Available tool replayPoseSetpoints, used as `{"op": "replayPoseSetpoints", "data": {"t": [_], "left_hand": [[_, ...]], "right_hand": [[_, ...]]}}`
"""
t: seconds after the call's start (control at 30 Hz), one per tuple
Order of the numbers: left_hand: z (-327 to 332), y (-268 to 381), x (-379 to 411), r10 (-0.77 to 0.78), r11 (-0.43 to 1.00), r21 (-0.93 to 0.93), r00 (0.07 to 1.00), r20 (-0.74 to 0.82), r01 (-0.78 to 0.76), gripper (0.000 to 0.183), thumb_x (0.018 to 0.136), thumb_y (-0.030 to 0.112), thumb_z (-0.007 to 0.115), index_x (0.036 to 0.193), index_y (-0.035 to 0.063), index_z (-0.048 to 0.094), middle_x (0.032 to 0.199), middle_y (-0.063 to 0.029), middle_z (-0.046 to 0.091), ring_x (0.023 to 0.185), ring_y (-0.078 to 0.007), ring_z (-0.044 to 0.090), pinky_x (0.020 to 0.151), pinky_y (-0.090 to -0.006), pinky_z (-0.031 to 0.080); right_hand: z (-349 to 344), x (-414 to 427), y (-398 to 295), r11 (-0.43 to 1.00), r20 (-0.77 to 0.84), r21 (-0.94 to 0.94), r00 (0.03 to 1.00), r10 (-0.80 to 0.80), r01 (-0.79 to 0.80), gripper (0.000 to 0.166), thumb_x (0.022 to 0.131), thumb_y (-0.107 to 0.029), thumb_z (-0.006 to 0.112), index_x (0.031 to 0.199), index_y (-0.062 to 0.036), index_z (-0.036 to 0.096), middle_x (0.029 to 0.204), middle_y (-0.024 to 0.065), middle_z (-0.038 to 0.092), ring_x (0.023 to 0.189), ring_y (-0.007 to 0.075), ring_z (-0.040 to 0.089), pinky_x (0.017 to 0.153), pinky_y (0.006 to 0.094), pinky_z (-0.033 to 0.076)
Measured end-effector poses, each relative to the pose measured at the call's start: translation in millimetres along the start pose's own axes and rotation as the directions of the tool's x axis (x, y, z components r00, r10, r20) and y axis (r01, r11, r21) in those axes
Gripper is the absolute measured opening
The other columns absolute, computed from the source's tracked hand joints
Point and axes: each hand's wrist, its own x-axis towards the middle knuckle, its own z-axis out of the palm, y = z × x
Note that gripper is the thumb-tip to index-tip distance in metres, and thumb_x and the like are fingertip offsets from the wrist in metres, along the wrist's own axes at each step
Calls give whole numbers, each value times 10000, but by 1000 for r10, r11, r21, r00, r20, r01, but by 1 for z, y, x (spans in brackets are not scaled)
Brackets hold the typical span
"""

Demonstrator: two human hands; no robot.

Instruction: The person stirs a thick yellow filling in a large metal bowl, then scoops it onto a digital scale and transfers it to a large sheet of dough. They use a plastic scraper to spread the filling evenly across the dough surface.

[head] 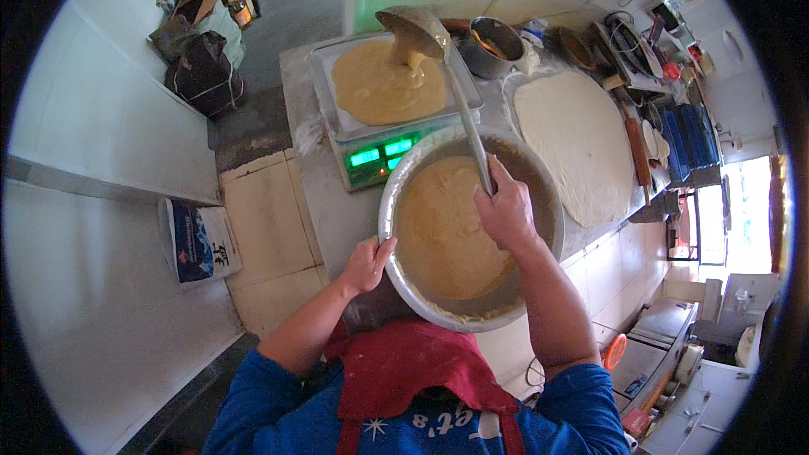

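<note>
My right hand (507,208) grips the long handle of a metal ladle (414,30). The ladle's bowl is tipped over a lined metal tray (328,124), and thick tan batter (379,90) runs from it onto a wide pool there. That tray rests on a digital scale (363,172) with lit green displays. My left hand (368,264) holds the left rim of a large metal bowl (387,227), thumb over the edge. More batter (455,234) lies inside the bowl, which stands at the table's near edge, against my red apron.
A large flat sheet of dough (578,145) lies at the right of the metal table (300,85), beside a wooden rolling pin (636,145). A metal pot (495,47) stands behind. Pans and blue containers (690,142) crowd the right end. A white wall panel (114,95) rises at left.
</note>
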Motion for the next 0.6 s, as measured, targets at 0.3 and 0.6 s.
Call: {"op": "replayPoseSetpoints", "data": {"t": [0.3, 0.6], "left_hand": [[-4, 10, -1, -64, 998, 19, 997, 36, 63, 472, 944, 386, 445, 784, -48, 541, 605, -120, 506, 587, -159, 477, 561, -363, 406], [-5, 19, -1, -40, 999, 34, 999, 37, 38, 463, 949, 378, 437, 792, -42, 550, 598, -108, 499, 590, -154, 479, 560, -356, 409]], "right_hand": [[-18, 2, -12, 884, 125, 404, 971, 202, -236, 464, 774, -121, 593, 1226, -47, 516, 673, 12, 528, 515, 81, 468, 467, 272, 418], [-29, 2, -11, 619, 249, 738, 961, 120, -269, 408, 827, -64, 551, 1228, -19, 495, 597, -8, 463, 401, 81, 434, 354, 227, 369]]}}
